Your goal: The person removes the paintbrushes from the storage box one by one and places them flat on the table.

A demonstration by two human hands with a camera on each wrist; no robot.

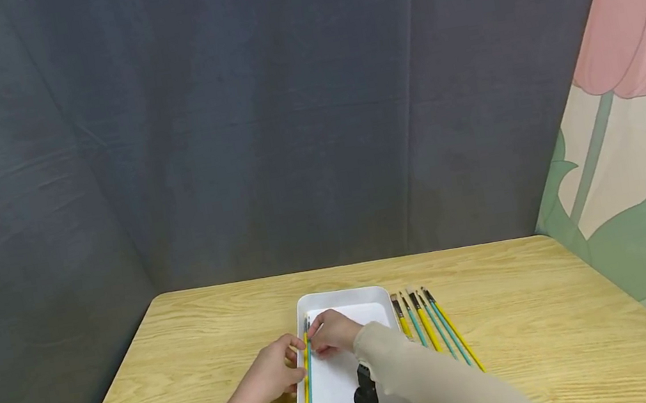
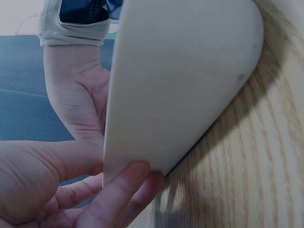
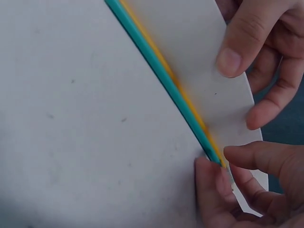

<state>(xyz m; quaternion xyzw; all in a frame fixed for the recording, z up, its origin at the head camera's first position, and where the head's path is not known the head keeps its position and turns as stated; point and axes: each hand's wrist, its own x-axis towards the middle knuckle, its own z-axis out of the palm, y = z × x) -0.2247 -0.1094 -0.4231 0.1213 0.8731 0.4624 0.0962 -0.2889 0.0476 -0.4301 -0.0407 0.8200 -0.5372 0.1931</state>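
A white tray (image 1: 338, 396) stands on the table. Along its left side lie two paintbrushes side by side, a yellow paintbrush (image 1: 307, 401) against the wall and a teal paintbrush (image 3: 164, 76) just inside it. My right hand (image 1: 333, 330) reaches across the tray and pinches the teal paintbrush near its bristle end, where the fingers hide part of both brushes. At the tray's left wall is my left hand (image 1: 268, 377), thumb over the rim and fingers against the outer side, as the left wrist view shows.
Several more paintbrushes (image 1: 425, 323) with yellow and teal handles lie in a row right of the tray, partly behind my right sleeve (image 1: 440, 380). The wooden table (image 1: 210, 332) ends at a dark curtain (image 1: 286, 130). A wall with a painted tulip (image 1: 617, 14) is at the right.
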